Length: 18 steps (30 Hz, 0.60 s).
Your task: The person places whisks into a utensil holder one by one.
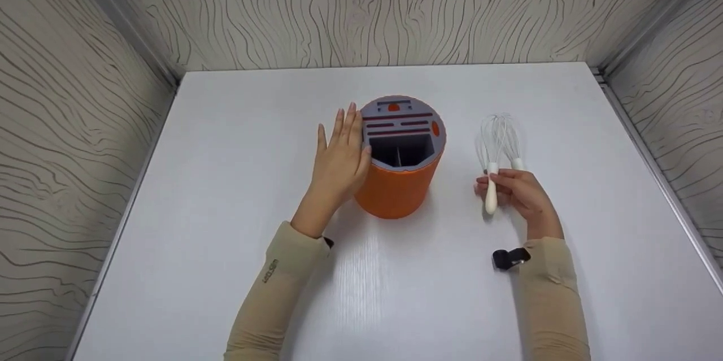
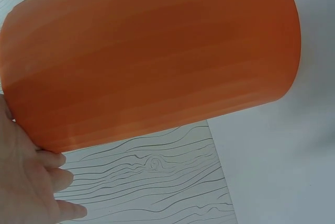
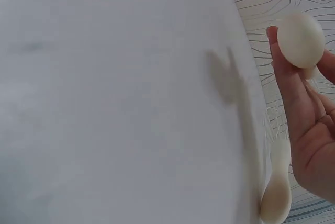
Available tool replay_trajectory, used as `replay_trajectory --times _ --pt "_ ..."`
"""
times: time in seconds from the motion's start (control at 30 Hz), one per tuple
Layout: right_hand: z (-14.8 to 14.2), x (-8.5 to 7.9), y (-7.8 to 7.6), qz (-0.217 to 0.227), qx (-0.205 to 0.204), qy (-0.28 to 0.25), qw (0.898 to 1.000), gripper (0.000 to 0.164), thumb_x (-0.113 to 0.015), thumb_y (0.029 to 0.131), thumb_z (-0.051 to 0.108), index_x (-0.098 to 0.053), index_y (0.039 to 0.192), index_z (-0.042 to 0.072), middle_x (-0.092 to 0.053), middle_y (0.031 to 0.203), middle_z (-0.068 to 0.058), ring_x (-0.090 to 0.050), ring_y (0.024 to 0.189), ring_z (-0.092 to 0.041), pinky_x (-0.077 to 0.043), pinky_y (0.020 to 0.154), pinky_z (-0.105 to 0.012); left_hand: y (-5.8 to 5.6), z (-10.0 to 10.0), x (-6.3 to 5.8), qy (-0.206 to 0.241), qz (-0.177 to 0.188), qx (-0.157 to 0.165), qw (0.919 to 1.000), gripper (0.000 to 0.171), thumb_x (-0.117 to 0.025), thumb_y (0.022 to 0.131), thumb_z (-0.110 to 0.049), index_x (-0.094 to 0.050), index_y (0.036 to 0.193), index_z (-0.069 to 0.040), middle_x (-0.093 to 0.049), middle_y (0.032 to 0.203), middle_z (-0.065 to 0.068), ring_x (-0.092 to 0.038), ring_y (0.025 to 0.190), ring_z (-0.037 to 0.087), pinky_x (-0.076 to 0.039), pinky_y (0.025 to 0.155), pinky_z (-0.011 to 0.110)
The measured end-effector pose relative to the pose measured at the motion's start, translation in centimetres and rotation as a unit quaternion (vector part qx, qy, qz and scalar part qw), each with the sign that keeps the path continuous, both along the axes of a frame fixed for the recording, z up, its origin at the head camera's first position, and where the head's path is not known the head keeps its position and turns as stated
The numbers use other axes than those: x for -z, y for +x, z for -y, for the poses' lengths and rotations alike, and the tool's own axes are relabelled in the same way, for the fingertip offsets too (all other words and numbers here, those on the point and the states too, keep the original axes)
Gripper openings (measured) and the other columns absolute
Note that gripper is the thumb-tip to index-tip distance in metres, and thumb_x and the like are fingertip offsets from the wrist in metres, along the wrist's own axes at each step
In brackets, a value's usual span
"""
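An orange cylindrical utensil holder stands upright on the white table, its grey top cut with slots and a larger divided opening. My left hand rests against the holder's left side with its fingers fairly straight; in the left wrist view the orange wall fills much of the picture. Between thumb and fingers, my right hand pinches the cream handle of a whisk, wires pointing away. A second whisk lies on the table beside that hand, its handle mostly hidden by the hand in the head view.
The white table meets wood-grain patterned panels at the back and both sides. Metal edging runs along the right side. A small black wrist camera sits at the right cuff.
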State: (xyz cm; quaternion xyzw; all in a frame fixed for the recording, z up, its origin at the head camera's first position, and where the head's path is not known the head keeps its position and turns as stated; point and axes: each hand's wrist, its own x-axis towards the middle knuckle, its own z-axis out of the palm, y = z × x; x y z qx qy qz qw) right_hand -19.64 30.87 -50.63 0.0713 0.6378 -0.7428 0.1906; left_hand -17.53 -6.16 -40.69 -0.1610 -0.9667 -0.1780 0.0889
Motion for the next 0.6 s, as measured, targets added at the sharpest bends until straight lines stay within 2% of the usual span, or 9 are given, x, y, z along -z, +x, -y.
replay_trajectory --times 0.13,0.23,0.33,0.43,0.6 --pt "0.2 -0.6 0.2 -0.013 0.000 -0.021 1.000 0.053 -0.051 0.096 0.007 -0.028 0.132 -0.025 -0.072 0.092 -0.011 -0.069 0.088 -0.020 -0.052 0.080 -0.030 -0.1 0.0 0.0 -0.002 0.003 -0.001 1.0000 0.060 -0.031 0.099 -0.029 -0.018 0.150 0.000 -0.011 0.157 0.011 -0.007 0.144 0.027 -0.005 0.110 0.056" --pt "0.2 -1.1 0.3 -0.019 0.000 -0.047 0.999 0.047 -0.050 0.096 0.005 -0.035 0.129 -0.024 -0.071 0.094 -0.013 -0.069 0.089 -0.020 -0.052 0.080 -0.031 -0.1 0.1 0.0 -0.005 -0.001 0.001 1.0000 0.059 -0.030 0.099 -0.028 -0.019 0.149 0.001 -0.012 0.157 0.011 -0.008 0.144 0.027 -0.006 0.110 0.057" --pt "0.3 -1.6 0.5 -0.024 -0.003 -0.068 0.997 0.032 -0.050 0.096 0.003 -0.050 0.121 -0.016 -0.071 0.095 -0.014 -0.069 0.089 -0.021 -0.052 0.081 -0.032 -0.1 0.1 0.0 -0.007 -0.004 0.003 1.0000 0.059 -0.030 0.099 -0.027 -0.019 0.149 0.001 -0.013 0.157 0.012 -0.008 0.143 0.028 -0.007 0.110 0.058" --pt "0.5 -2.2 0.6 -0.028 -0.005 -0.078 0.997 0.019 -0.050 0.096 0.004 -0.064 0.108 -0.004 -0.071 0.095 -0.015 -0.069 0.090 -0.022 -0.051 0.083 -0.034 0.0 0.1 0.0 -0.007 -0.002 0.003 1.0000 0.059 -0.030 0.099 -0.027 -0.018 0.149 0.001 -0.012 0.157 0.012 -0.008 0.144 0.027 -0.007 0.110 0.057" --pt "0.7 -3.0 0.9 -0.039 -0.010 -0.078 0.996 0.020 -0.050 0.096 0.004 -0.070 0.099 0.007 -0.071 0.096 -0.014 -0.069 0.090 -0.021 -0.051 0.083 -0.034 0.0 0.0 0.0 -0.005 0.003 0.002 1.0000 0.059 -0.030 0.099 -0.027 -0.018 0.149 0.001 -0.012 0.157 0.011 -0.007 0.144 0.027 -0.006 0.110 0.057"
